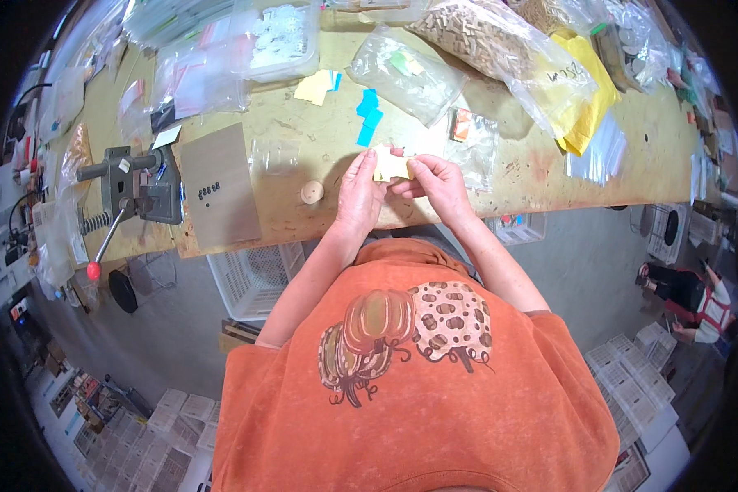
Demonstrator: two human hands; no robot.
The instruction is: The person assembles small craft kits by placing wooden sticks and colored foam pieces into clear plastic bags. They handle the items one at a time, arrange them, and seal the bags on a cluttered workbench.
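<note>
Near the table's front edge, my left hand (359,193) and my right hand (443,189) are both closed on pale yellow paper slips (393,167), pinched between thumbs and fingers. How many slips there are I cannot tell. Just beyond my hands, several bright blue slips (370,127) lie on the wooden table (320,139). More pale yellow slips (312,88) lie farther back, with a little blue beside them. A round wooden disc (312,192) is left of my left hand. Right of my right hand lies a clear bag (477,156) with a small orange packet (462,125) at its top.
At the left stands a grey lever press (135,187) beside a brown sheet (221,205) holding several small dark pieces. Clear bags, one of wooden pieces (476,37), and a yellow bag (589,98) cover the back. A white crate (254,279) stands below; another person (701,307) is far right.
</note>
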